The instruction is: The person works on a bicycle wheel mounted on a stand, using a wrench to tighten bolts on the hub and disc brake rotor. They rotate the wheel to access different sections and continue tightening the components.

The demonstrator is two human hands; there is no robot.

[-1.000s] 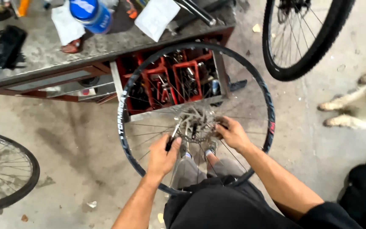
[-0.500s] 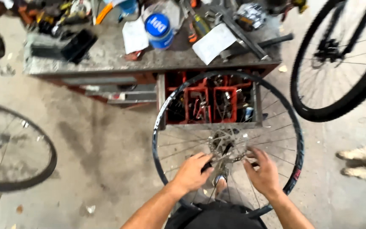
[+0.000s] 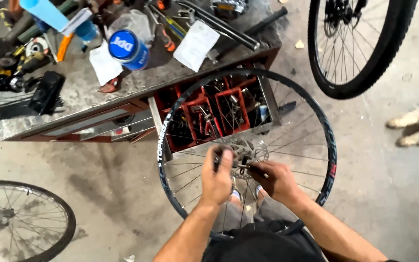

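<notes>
Nearest to us, our dark-clothed lap (image 3: 263,245) fills the bottom edge, and a black-rimmed spoked bicycle wheel (image 3: 328,145) stands upright against it, its rim reaching from our knees up to the front of the bench. Our left hand (image 3: 217,178) is curled at the wheel's centre, fingers wrapped round something at the hub; what exactly it grips is hidden by the fingers. Our right hand (image 3: 277,180) is closed too, pinching a slim dark tool (image 3: 248,168) whose tip points at the silver brake disc (image 3: 248,151) on the hub. The two hands sit just beside each other, the disc between and above them.

To the lower left, part of a second thin-tyred spoked wheel (image 3: 49,211) lies on the grey concrete floor (image 3: 98,194), well apart from us.

Behind the wheel, red plastic bins (image 3: 207,119) full of small metal parts sit in the lower shelf of the grey-topped metal bench (image 3: 73,97). On the benchtop, a round blue tub with a blue lid bearing white lettering (image 3: 128,48) stands near the middle, tilted on its side. A white rectangular paper sheet (image 3: 196,44) lies to its right and another white sheet (image 3: 104,65) just left of it. A light blue tube (image 3: 47,12) lies at the far left edge among dark tools.

Farthest off, at the upper right, a knobbly black tyre on a third wheel (image 3: 364,73) stands on the floor, and pale furry animal paws (image 3: 415,126) rest at the right edge.
</notes>
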